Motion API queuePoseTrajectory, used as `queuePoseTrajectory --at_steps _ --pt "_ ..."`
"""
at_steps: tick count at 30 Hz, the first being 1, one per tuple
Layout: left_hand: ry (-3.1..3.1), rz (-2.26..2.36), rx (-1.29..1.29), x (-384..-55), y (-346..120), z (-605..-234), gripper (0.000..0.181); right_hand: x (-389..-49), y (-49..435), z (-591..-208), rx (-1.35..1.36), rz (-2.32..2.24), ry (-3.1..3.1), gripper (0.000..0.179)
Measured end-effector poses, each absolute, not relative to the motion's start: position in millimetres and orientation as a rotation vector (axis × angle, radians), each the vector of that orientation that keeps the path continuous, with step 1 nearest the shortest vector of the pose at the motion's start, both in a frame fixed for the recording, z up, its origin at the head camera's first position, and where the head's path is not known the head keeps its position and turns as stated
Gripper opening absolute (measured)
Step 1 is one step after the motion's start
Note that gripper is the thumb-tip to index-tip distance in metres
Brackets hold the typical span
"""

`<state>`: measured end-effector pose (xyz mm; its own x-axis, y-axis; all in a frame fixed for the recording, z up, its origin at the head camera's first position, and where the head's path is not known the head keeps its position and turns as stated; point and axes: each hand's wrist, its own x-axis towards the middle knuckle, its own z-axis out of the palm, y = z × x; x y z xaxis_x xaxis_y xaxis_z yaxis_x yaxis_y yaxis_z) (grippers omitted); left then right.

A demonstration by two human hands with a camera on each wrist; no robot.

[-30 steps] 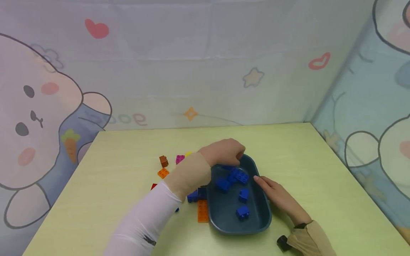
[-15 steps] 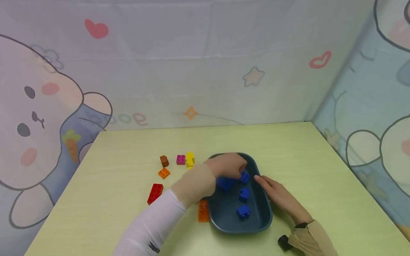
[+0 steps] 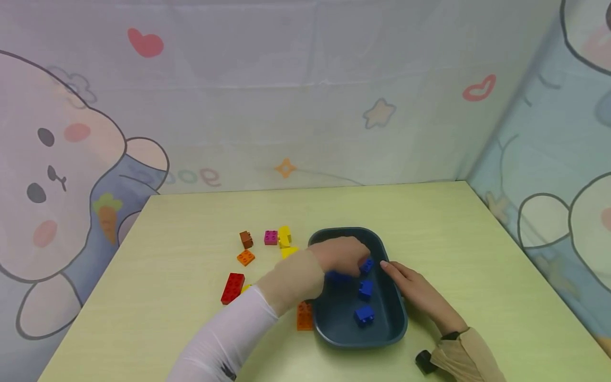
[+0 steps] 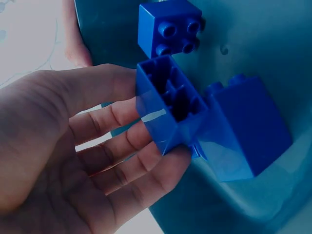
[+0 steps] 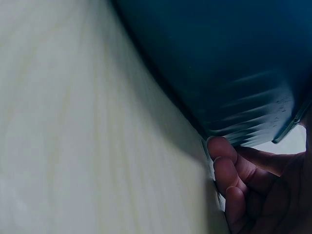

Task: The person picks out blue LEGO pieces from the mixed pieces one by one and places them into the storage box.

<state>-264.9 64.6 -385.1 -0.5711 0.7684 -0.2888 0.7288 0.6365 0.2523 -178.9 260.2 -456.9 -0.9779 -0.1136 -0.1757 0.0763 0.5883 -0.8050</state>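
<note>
Left hand: I have the left hand (image 3: 345, 256) inside the tray (image 3: 333, 321), toward its 11 o'clock; thumb and fingers are clamped on the held blue brick (image 4: 170, 107), its hollow side showing in the wrist feed.
Right hand: at the tray's 3 o'clock, the right hand (image 3: 417, 293) grips the wall, thumb at the rim and fingers curled underneath outside.
Neighbours in the wrist feed: a large blue brick (image 4: 246, 129) sits at the held one's 4 o'clock and a four-stud blue brick (image 4: 170, 24) at its 12; I can't tell whether the held piece is joined to either.
Rest of the tray: a blue brick (image 3: 366, 290) lies near the middle and another blue brick (image 3: 364, 316) toward 6 o'clock.
Outside the tray: on the table (image 3: 453, 228), a long orange brick (image 3: 304, 317) is just beside it at 8 o'clock, a red brick (image 3: 233, 288) well off at 9, a magenta brick (image 3: 270, 237) at 10.
Step in hand: I read this as handling blue bricks in a steadied tray; whether this one is being placed or picked up, I can't tell.
Next move: setting down calls for parting the fingers cleanly; lifting calls for a firm pinch that spares the neighbours.
</note>
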Motion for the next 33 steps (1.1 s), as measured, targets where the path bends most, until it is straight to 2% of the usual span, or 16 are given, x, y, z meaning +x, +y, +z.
queuePoseTrajectory --at_steps 14,25,33 --pt "2.466 0.088 1.179 -256.4 75.3 -385.9 0.005 -179.2 260.7 -458.1 -0.057 -1.324 2.626 0.075" --pt "2.408 0.033 1.153 -248.2 80.4 -384.2 0.003 -179.3 262.2 -456.7 -0.061 -1.333 2.599 0.079" --pt "2.363 0.035 1.154 -246.3 78.6 -384.2 0.007 -179.1 262.3 -457.6 -0.064 -1.336 2.608 0.077"
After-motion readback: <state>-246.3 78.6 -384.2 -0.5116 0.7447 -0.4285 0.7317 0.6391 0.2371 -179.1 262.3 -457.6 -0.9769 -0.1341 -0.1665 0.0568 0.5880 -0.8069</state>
